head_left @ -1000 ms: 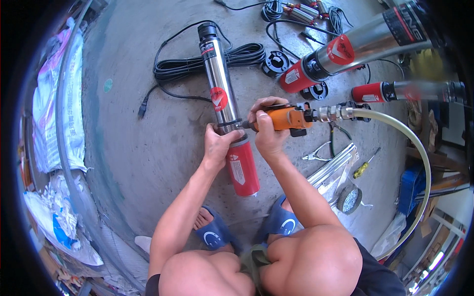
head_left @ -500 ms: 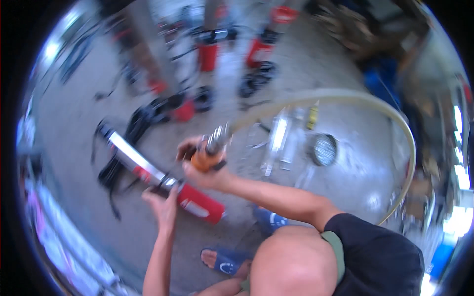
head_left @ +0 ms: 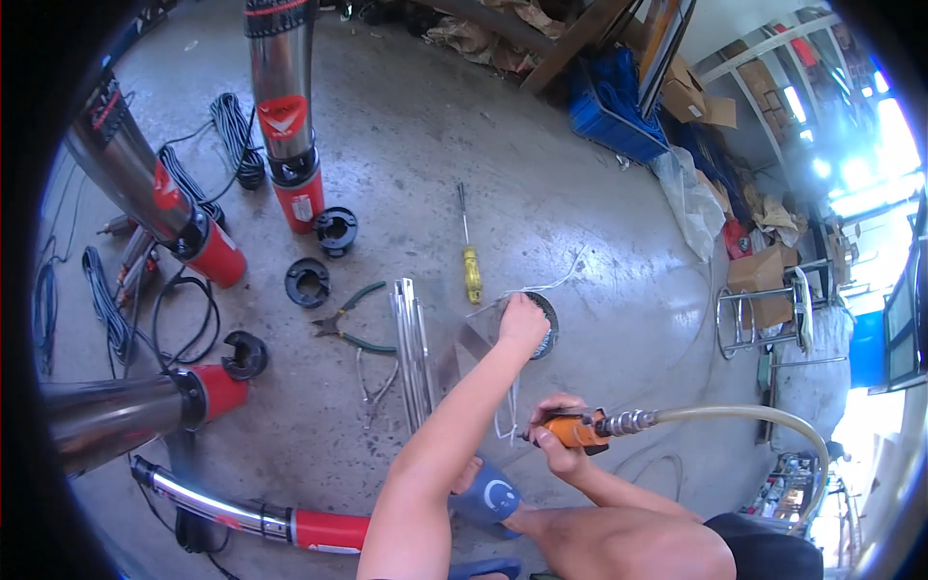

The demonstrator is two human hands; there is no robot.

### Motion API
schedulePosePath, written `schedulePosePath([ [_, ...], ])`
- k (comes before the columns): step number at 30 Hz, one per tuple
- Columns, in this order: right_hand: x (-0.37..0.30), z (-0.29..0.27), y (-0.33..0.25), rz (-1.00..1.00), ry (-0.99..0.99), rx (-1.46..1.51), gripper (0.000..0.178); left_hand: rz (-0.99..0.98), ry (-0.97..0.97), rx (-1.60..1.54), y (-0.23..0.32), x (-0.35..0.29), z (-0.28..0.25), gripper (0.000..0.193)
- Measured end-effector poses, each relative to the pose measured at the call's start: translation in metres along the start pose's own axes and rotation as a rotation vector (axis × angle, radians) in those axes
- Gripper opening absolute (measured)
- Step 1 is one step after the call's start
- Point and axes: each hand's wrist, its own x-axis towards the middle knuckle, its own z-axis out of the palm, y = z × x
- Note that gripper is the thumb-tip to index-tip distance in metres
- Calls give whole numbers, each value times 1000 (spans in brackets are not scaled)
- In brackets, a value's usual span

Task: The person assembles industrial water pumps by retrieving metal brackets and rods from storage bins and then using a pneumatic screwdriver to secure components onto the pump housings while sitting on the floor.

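Observation:
My left hand (head_left: 523,323) reaches down into a round tin (head_left: 552,333) of small metal pieces on the floor, its fingers closed and their tips hidden. My right hand (head_left: 559,452) is wrapped round an orange air screwdriver (head_left: 577,431), whose tip points left. From its metal coupling a pale hose (head_left: 744,413) curves away to the right. At the lower left lies a silver and red cylindrical pump (head_left: 333,531), touched by neither hand.
Several silver and red pumps (head_left: 280,106) stand at the left among coiled black cables (head_left: 237,145). Black split rings (head_left: 307,282), green-handled pliers (head_left: 362,338), metal strips (head_left: 410,348) and a yellow screwdriver (head_left: 472,275) lie in the middle. A blue crate (head_left: 619,126) sits farther back.
My left hand has left the pump and moved right into the tin. My right hand has carried the air screwdriver away from the pump to the right. The view has turned right.

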Motion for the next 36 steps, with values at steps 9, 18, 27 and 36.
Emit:
schedulePosePath([
  [9, 18, -4, -23, 15, 129, -22, 37, -98, 120, -327, 12, 5, -3, 12],
  [18, 42, 9, -42, -112, 112, 44, 39, -203, 16, -279, 20, -5, 33, 18],
  [27, 58, 5, -69, -282, 128, -14, 34, -195, 168, -422, 25, -5, 27, 15],
  [36, 87, 39, -97, -477, 17, 129, 36, -444, 197, -1777, -11, -102, -55, 20],
])
